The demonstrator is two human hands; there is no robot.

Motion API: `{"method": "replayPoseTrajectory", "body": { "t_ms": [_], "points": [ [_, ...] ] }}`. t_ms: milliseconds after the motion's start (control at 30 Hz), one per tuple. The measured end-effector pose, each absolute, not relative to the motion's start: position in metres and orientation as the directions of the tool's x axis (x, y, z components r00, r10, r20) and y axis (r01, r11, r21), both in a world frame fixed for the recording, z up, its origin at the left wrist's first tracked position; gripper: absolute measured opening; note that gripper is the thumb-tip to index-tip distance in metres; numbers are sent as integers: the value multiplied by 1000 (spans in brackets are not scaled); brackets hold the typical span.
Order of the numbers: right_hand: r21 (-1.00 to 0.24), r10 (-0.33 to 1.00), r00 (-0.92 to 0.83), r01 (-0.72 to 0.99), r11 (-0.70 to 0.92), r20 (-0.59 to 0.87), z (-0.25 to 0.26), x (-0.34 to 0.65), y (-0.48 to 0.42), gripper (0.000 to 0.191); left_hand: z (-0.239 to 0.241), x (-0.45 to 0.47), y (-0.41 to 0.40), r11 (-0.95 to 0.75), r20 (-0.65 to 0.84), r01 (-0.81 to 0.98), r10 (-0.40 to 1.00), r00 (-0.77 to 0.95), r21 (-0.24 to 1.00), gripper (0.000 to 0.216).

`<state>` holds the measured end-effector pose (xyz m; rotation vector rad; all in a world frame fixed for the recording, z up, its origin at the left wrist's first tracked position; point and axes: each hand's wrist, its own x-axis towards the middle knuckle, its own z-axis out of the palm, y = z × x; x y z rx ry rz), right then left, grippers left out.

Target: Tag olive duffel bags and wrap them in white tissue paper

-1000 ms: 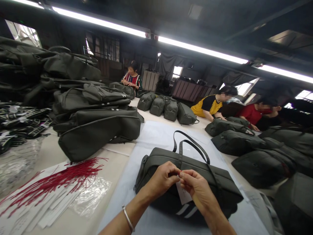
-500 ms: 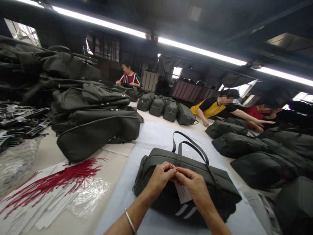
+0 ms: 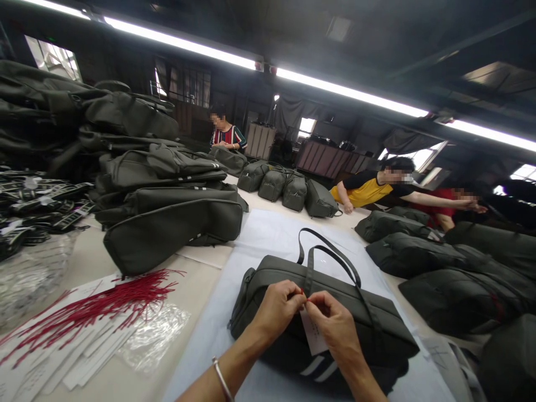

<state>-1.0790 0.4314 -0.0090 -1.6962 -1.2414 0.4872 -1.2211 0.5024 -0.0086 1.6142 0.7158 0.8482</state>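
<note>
A dark green duffel bag lies in front of me on a pale sheet, its carry handles arching upward. My left hand and my right hand meet over the bag's top, both pinched on a thin red string near the base of the handle. A white paper tag hangs from the string below my fingers. A silver bangle circles my left wrist.
A bundle of red strings lies on white tags and clear plastic at the left. Stacked green bags rise behind it, more bags line the right. Three people work at the far side of the table.
My hands have stayed pinched together at the bag's handle, shifting only slightly. The person in yellow has stretched an arm out to the right.
</note>
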Motion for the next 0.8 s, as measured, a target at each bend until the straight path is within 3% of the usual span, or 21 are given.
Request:
{"method": "replayPoseTrajectory", "body": {
  "t_ms": [133,233,300,367,467,567,667,800],
  "points": [
    [-751,833,339,647,131,438,-14,-1081,434,11,-9,-1221,511,-117,73,18,726,683,993,21],
    [-480,743,119,827,293,659,-8,-1080,435,10,-7,-1223,524,-129,29,69,636,771,989,18],
    [-337,714,-39,863,377,699,-1,-1079,435,13,-4,-1224,535,-135,-11,101,544,839,986,15],
    [-293,731,-136,856,427,669,7,-1079,433,17,0,-1223,546,-144,-49,127,453,890,981,14],
    [-337,792,-143,850,406,594,14,-1081,430,20,5,-1221,555,-172,-71,147,385,920,974,13],
    [-509,838,82,825,246,539,11,-1086,427,16,6,-1223,552,-234,-8,123,437,899,964,13],
    [-764,849,405,645,-2,339,4,-1088,426,11,3,-1226,539,-367,131,97,549,826,925,13],
    [-906,863,500,395,-152,73,0,-1085,428,20,-7,-1229,521,-503,258,149,650,715,851,15]
  ]
}}
